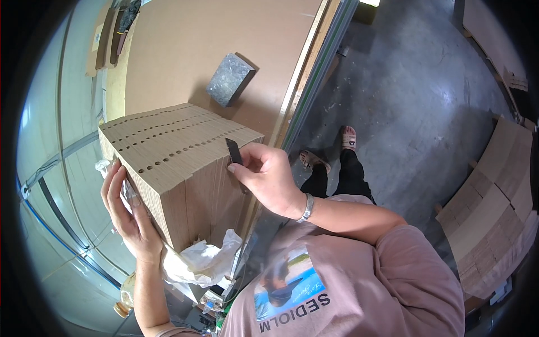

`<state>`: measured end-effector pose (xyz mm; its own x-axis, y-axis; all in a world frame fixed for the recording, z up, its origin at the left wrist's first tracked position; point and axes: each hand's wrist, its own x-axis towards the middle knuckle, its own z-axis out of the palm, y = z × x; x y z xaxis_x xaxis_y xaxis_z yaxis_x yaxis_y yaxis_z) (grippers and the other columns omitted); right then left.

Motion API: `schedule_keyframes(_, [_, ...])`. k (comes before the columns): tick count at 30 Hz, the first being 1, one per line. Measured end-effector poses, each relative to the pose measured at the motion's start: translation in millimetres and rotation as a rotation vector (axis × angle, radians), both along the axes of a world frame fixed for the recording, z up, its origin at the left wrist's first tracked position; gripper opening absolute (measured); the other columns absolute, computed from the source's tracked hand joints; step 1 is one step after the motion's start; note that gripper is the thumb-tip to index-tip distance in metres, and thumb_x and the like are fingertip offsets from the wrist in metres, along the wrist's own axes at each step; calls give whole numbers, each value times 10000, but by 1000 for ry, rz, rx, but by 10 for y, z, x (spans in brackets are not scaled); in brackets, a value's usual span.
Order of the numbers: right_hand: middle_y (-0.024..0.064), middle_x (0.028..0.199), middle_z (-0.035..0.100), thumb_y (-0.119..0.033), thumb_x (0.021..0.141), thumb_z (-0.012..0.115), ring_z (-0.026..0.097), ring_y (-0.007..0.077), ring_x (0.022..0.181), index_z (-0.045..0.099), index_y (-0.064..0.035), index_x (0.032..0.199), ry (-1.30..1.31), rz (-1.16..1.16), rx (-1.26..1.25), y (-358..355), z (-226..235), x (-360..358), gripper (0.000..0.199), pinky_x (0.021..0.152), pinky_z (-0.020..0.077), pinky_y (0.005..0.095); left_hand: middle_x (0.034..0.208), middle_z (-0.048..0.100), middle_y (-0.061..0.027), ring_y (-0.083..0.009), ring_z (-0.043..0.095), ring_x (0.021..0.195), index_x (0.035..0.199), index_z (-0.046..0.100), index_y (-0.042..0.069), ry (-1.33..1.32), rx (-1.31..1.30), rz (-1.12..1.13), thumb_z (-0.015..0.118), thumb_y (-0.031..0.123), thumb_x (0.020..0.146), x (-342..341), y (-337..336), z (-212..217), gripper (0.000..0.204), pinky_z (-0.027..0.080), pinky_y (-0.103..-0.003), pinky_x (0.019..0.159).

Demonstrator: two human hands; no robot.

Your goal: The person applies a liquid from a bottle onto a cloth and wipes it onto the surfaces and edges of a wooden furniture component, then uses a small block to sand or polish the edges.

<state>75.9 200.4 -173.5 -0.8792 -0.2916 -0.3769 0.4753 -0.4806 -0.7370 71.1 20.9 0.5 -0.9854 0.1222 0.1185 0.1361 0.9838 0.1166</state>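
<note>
A block-like stack of light brown wooden panels (168,147), its top pierced by rows of round holes, stands on the brown bench. At its right corner my right hand (268,177) is closed in a pinch on a dark flat strip (233,150), whose upper end lies over the top edge. Whether the strip is a blade cannot be told. On the left side of the stack rests my left hand (130,216), fingers stretched along the panels, with something white beside them. Crumpled white paper (205,261) lies against the foot of the stack's near side.
A grey block (230,80) lies on the brown bench top (208,33) behind the stack. Rails (314,73) run along the bench's right edge. More stacked panels (491,219) stand at the far right across the grey floor (415,101). Cables hang on the left.
</note>
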Motion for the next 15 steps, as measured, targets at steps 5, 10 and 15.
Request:
schedule_keyframes(5, [-37,681,581,-8,848,677,503,10,617,644,18,840,23,-33,75,-35,45,30,43,530,409,199,1384,442,-183,-317,405,1325,1314,486,8,4,18,1,387,119,957,12,-29,-4,387,305,-444,1112])
schedule_keyframes(10, [65,639,607,-27,818,671,527,65,571,633,36,800,33,-145,82,-67,83,28,76,526,430,257,1372,455,-185,-320,408,1321,1307,493,8,7,-1,-6,392,111,944,-1,-12,4,390,296,-447,1114])
schedule_keyframes(15, [42,633,592,-24,815,672,513,57,571,628,34,793,73,-170,170,-90,168,43,76,524,420,244,1362,466,-184,-322,410,1316,1300,498,6,23,25,-17,396,105,932,32,-16,21,395,290,-447,1114])
